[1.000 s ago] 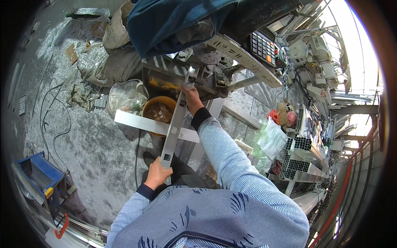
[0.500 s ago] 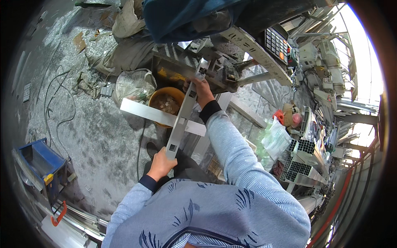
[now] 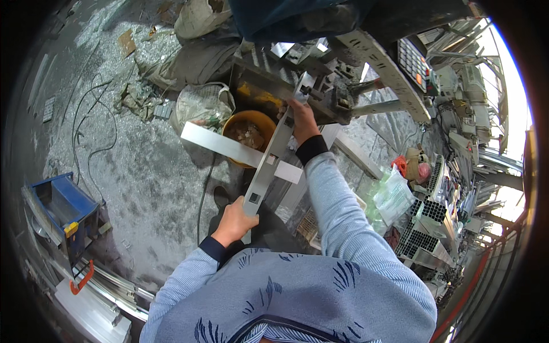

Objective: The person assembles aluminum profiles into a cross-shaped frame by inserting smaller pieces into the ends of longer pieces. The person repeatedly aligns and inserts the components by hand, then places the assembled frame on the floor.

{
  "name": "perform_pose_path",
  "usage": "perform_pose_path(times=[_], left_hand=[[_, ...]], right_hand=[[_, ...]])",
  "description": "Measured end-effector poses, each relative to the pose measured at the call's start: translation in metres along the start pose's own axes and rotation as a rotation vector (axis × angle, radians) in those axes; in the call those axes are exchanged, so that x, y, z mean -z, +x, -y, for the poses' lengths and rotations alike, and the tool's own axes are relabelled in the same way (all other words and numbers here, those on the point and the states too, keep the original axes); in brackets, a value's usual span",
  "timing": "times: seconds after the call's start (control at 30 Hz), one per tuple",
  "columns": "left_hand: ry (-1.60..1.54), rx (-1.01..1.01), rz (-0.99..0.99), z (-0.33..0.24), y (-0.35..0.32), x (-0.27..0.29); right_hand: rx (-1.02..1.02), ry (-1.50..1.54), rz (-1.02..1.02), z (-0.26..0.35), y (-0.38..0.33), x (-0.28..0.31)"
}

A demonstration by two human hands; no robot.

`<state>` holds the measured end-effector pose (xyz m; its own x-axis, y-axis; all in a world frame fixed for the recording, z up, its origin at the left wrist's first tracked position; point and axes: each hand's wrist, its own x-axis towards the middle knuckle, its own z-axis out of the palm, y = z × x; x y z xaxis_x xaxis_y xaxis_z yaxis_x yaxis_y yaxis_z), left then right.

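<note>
A long silvery metal profile with square cut-outs (image 3: pixel 263 181) slants across the middle, held between both my hands. My left hand (image 3: pixel 234 221) is closed round its near end. Closer to the far end, my right hand (image 3: pixel 303 121) grips it, fingers wrapped over its edge. The far tip lies by a dark metal machine (image 3: pixel 337 100). Crossing under the profile is a flat white metal bar (image 3: pixel 220 143); whether the two are joined I cannot tell. Below them stands a yellow-orange bucket (image 3: pixel 235 119) with scraps inside.
A whitish sack (image 3: pixel 201 107) sits beside the bucket. A blue metal bin (image 3: pixel 66 200) stands at left, and a black cable (image 3: pixel 116 123) curls over the floor. Stacked square tubes (image 3: pixel 414 228) and a green-white plastic bag (image 3: pixel 392 197) lie at right. A calculator (image 3: pixel 413 64) rests at upper right.
The view has shifted, so most things appear farther right. Both hands still hold the profile, which has shifted slightly along the white bar beneath it.
</note>
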<state>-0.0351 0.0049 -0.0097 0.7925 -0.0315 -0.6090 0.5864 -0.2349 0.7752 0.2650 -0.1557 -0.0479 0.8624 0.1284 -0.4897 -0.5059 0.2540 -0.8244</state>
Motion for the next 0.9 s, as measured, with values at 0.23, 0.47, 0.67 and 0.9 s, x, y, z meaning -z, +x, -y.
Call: perform_pose_path(times=[0.23, 0.47, 0.67, 0.9], left_hand=[[0.037, -0.099, -0.069, 0.011, 0.009, -0.010], [0.036, 0.167, 0.063, 0.104, -0.096, 0.028], [0.201, 0.197, -0.055, 0.167, -0.154, 0.064], [-0.019, 0.098, 0.165, 0.118, -0.104, 0.099]], right_hand=[[-0.105, -0.013, 0.011, 0.006, -0.001, 0.002], [-0.049, -0.021, -0.035, -0.100, -0.112, -0.037], [-0.175, 0.165, 0.230, -0.110, -0.197, -0.084], [0.072, -0.077, 0.710, 0.011, -0.245, -0.102]])
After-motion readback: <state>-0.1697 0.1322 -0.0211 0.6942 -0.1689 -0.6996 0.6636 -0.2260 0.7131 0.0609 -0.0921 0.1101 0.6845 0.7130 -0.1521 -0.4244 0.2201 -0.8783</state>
